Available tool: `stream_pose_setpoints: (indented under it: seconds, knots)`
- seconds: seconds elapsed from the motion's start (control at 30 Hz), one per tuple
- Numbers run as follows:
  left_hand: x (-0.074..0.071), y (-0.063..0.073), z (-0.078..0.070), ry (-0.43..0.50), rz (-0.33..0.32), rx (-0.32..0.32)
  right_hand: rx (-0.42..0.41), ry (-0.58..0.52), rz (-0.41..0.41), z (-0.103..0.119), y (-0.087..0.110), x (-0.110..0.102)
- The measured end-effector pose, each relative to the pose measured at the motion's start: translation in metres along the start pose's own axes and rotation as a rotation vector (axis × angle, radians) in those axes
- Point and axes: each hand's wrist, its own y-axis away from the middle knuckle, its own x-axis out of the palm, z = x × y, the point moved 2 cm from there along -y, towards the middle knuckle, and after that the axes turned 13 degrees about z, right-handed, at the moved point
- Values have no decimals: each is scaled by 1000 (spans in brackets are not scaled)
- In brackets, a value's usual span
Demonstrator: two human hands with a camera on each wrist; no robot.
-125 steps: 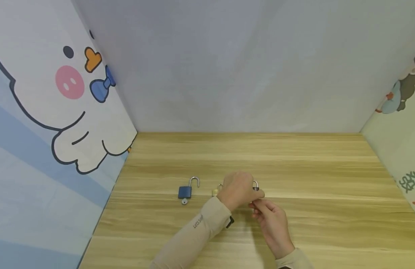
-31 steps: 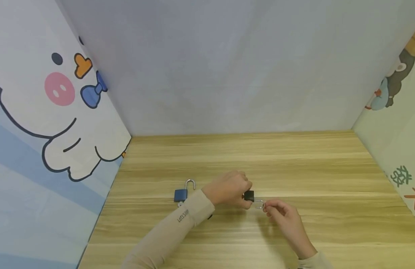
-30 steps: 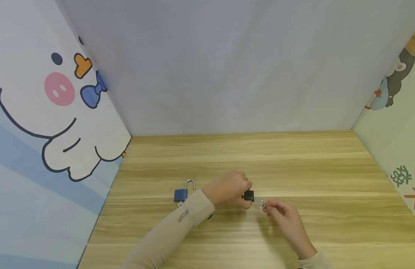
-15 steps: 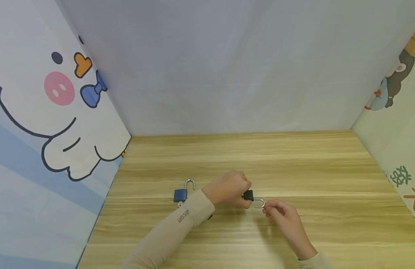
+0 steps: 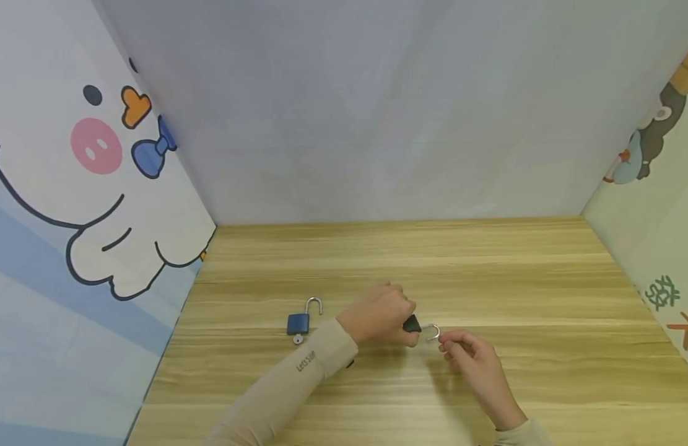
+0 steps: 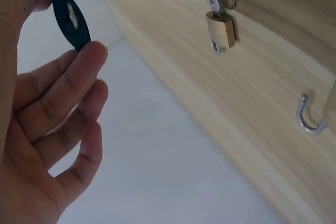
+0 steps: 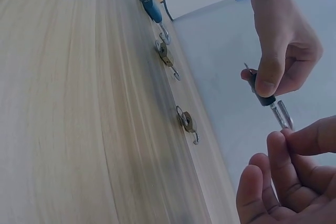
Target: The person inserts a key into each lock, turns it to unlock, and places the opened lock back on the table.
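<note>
My left hand (image 5: 379, 314) grips a black padlock (image 5: 412, 323) by its body, between thumb and fingers. Its open silver shackle (image 5: 435, 329) points right, towards my right hand (image 5: 477, 365). Thumb and index finger of that hand pinch the shackle's curved end in the right wrist view. Also there, a key (image 7: 247, 67) sticks out of the black body at the end away from the shackle. Seen end-on in the left wrist view, the black body (image 6: 65, 24) shows a pale metal piece in its middle. Both hands hold the padlock above the table.
A blue padlock (image 5: 298, 324) with raised shackle and key lies left on the wooden table (image 5: 399, 260). Two brass padlocks (image 7: 166, 54) (image 7: 188, 121) with keys lie in the same row, hidden behind my left arm in the head view. A grey wall rises behind.
Over four seconds, the black padlock has turned so its shackle points right, and my right hand has moved right. In the last half second its body tilts and the shackle swings slightly upward.
</note>
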Motion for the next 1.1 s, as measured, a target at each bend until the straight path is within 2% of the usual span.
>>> stream_pose_setpoints:
  seconds: [0.1,0.37,0.5,0.67,0.8,1.1]
  knots:
    - [2,-3,-3,-1,-27,-52,-6,0,-6,-1,1,-2]
    - [13,-15,-18,-12,-67,-255,17,4,-22,-3,3,-6]
    - [16,-21,-25,-2,-94,-325,38,2,-12,-3,5,-8]
    - [19,-32,-26,29,-119,-385,38,-7,-7,-3,6,-11]
    - [25,-41,-24,17,-97,-418,37,-17,-10,-4,8,-13]
    - [45,-57,-26,40,13,-454,52,-30,-19,-9,9,-13]
